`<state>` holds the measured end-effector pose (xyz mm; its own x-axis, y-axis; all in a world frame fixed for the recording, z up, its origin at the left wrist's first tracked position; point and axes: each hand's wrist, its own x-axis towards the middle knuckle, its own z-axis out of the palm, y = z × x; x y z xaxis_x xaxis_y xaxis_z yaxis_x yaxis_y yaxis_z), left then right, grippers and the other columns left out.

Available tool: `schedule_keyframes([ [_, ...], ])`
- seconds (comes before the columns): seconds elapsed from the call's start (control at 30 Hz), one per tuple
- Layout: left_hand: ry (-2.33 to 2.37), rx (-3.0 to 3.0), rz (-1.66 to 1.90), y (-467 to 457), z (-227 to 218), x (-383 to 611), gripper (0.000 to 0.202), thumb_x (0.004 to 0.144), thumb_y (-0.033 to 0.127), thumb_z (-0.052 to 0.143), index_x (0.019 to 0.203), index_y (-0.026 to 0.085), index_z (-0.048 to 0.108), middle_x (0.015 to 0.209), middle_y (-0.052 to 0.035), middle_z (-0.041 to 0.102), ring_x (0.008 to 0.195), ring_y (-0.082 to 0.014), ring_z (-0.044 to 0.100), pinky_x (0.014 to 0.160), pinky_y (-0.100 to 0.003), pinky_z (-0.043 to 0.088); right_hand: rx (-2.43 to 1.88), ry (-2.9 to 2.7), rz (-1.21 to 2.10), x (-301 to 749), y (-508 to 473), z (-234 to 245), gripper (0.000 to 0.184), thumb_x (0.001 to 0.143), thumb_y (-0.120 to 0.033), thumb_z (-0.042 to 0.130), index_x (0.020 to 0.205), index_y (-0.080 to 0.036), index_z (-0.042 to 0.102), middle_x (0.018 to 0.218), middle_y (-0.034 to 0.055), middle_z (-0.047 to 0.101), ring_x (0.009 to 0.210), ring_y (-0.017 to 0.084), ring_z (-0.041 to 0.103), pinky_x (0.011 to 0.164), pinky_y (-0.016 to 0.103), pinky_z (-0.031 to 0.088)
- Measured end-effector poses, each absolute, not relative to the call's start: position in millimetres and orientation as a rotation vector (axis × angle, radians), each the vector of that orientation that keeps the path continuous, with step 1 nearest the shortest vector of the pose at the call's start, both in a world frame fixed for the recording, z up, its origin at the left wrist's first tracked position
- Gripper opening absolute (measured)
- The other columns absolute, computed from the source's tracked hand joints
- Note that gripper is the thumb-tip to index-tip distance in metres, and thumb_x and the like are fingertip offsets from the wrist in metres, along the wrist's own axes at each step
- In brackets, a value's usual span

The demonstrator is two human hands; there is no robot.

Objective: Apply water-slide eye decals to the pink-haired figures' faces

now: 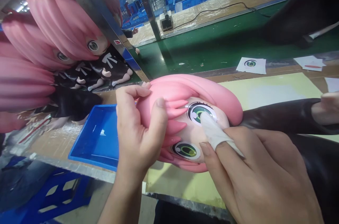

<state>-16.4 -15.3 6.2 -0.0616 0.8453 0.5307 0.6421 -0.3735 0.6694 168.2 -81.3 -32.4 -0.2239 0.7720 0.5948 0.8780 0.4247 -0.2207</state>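
Note:
A large doll (pixel 212 96) with pink hair, green eyes and a black dress lies sideways on a yellow mat (pixel 270 88). My left hand (pixel 137 128) is wrapped round the top of its pink head, thumb across the fringe. My right hand (pixel 254 174) rests by the face; its forefinger wears a white cloth cot (pixel 212 128) and presses on the doll's upper eye decal (pixel 198 111). The lower eye (pixel 185 150) is uncovered.
Several finished pink-haired dolls (pixel 63 22) lie stacked at the left behind a metal post (pixel 106 22). A blue tray (pixel 97 139) sits beside my left hand. Eye sticker sheets (pixel 251 65) lie by the green conveyor belt (pixel 212 47). Blue crates stand behind.

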Motion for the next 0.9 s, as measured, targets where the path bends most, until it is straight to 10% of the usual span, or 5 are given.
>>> schedule_keyframes([
  [0.9, 1.595, 2.041, 1.461, -17, 3, -21, 0.014, 0.094, 0.029, 0.062, 0.103, 0.026, 0.053, 0.109, -0.0063, 0.060, 0.122, -0.0302, 0.060, 0.108, -0.056, 0.045, -1.237, -1.984, 0.046, 157, -90, -26, 0.016, 0.099, -0.019, 0.055, 0.084, -0.018, 0.061, 0.090, 0.0091, 0.061, 0.082, 0.022, 0.046, 0.075, 0.037, 0.042],
])
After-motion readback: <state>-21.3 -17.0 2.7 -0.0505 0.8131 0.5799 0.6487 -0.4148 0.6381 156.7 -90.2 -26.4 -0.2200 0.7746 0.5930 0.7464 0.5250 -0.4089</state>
